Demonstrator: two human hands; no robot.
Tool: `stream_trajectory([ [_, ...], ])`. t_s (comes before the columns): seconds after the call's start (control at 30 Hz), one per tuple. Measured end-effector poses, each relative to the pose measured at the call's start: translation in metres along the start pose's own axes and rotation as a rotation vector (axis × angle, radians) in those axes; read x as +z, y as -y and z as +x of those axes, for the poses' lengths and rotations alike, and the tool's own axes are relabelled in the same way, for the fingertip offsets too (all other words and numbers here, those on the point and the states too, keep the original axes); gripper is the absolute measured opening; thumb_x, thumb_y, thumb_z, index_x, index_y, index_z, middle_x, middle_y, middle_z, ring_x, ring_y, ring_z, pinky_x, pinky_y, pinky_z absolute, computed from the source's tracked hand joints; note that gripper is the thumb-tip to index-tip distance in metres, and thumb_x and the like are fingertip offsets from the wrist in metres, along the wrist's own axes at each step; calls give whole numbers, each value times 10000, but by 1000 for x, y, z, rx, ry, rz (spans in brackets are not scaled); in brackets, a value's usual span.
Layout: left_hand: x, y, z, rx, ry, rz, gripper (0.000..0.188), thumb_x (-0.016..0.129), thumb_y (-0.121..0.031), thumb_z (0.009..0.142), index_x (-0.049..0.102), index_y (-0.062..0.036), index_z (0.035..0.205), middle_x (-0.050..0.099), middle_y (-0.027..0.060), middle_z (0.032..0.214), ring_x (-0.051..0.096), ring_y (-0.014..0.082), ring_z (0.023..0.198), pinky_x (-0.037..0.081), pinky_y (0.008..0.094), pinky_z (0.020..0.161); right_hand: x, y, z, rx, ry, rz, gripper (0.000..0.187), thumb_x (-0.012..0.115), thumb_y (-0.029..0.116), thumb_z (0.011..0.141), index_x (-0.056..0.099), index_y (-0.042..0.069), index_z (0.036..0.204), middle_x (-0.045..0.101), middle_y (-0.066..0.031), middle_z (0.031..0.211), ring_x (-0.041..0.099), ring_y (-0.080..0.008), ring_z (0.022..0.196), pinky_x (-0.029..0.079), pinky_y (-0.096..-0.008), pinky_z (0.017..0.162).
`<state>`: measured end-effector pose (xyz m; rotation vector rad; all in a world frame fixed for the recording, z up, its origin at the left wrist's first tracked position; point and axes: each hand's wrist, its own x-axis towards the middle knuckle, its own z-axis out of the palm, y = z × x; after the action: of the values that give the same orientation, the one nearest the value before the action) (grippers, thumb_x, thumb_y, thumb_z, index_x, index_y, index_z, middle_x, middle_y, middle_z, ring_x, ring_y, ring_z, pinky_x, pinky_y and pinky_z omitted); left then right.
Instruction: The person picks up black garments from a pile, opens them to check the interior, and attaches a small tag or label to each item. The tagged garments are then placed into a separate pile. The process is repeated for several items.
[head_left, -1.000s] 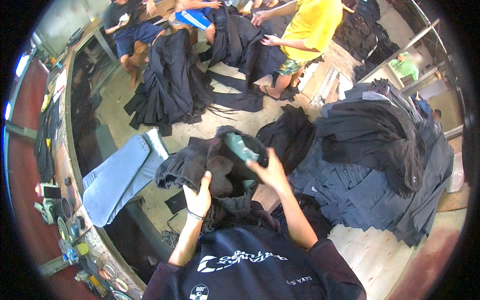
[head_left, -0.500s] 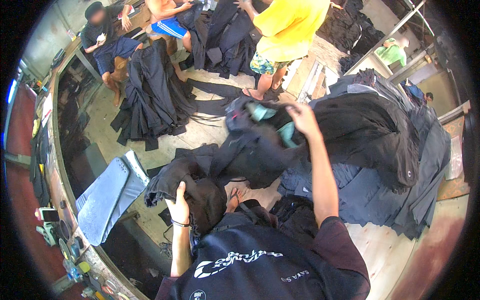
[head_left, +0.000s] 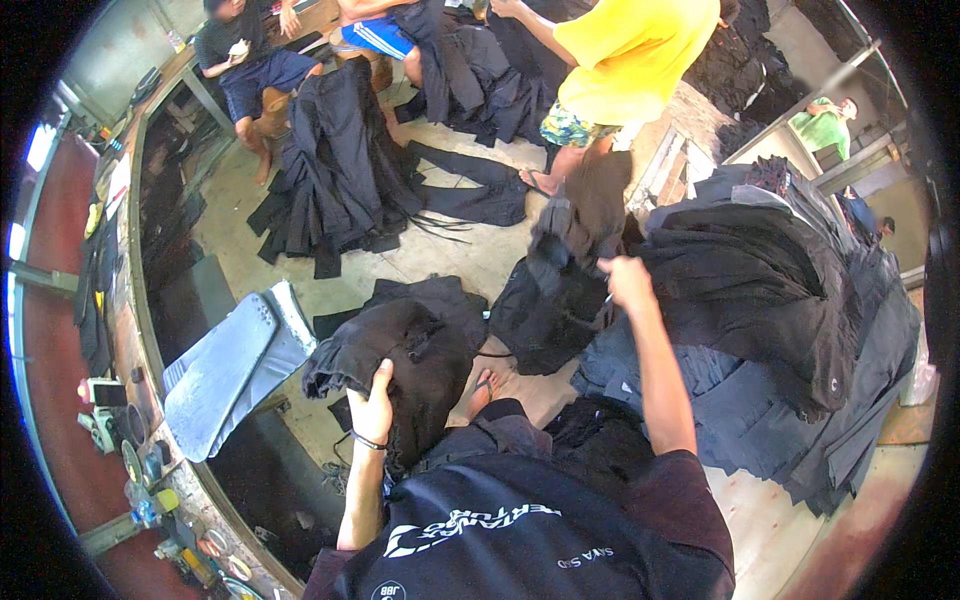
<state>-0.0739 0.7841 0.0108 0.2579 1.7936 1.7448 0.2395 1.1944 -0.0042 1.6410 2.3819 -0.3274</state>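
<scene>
My left hand [head_left: 372, 405] is closed on the near edge of a bunched black garment [head_left: 395, 345], its thumb on top of the cloth. To the front right, my right hand [head_left: 628, 285] is curled at the side of a dark garment [head_left: 560, 300], seemingly gripping its edge. That cloth hangs in loose folds and its upper part is lifted and blurred. My fingertips are partly hidden, so the exact grip cannot be made out.
A large heap of dark garments [head_left: 750, 290] rises on my right. More black clothes [head_left: 335, 160] are draped ahead, near seated people. A person in a yellow shirt [head_left: 630, 55] stands beyond. On my left are a grey padded board [head_left: 225, 360] and a cluttered ledge [head_left: 150, 450].
My right hand has come lower, and the dark garment by it has swung up and away; its teal patches no longer show. My left hand keeps its hold on the black garment.
</scene>
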Motion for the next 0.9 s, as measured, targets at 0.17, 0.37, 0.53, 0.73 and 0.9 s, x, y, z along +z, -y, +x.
stream_trajectory([
  [0.17,-15,11,6,-32,181,23,480,713,-181,1023,578,29,1433,614,118,1446,565,229,1320,428,364,1133,173,65,-42,10,350,114,745,780,445,883,489,302,1554,430,-264,1599,470,-497,1422,447,-635,1109],
  [0.37,-26,31,22,-81,415,98,467,686,-223,1049,582,23,1431,640,103,1418,567,210,1309,431,353,1124,148,236,-137,-444,205,1117,698,721,531,964,587,71,1472,559,-243,1458,595,-352,1307,507,-448,1070],
  [0.53,-37,39,34,-137,549,-22,610,301,-407,1174,431,54,1552,532,147,1530,506,239,1398,385,366,1189,91,304,-197,-638,271,1026,1032,859,567,813,379,128,1615,475,-318,1524,498,-462,1410,442,-511,1142],
  [0.73,-70,56,61,10,739,350,538,257,-279,1177,304,26,1618,472,261,1567,510,328,1399,377,400,1203,66,310,-230,-370,482,1099,956,854,413,873,346,101,1621,497,-308,1513,541,-391,1392,500,-497,1109],
  [0.9,-67,37,44,-164,810,16,628,341,-392,1163,332,60,1599,457,191,1593,465,255,1430,353,358,1211,61,325,-254,-512,78,911,970,856,433,857,383,-17,1576,497,-257,1553,529,-365,1414,499,-474,1110],
])
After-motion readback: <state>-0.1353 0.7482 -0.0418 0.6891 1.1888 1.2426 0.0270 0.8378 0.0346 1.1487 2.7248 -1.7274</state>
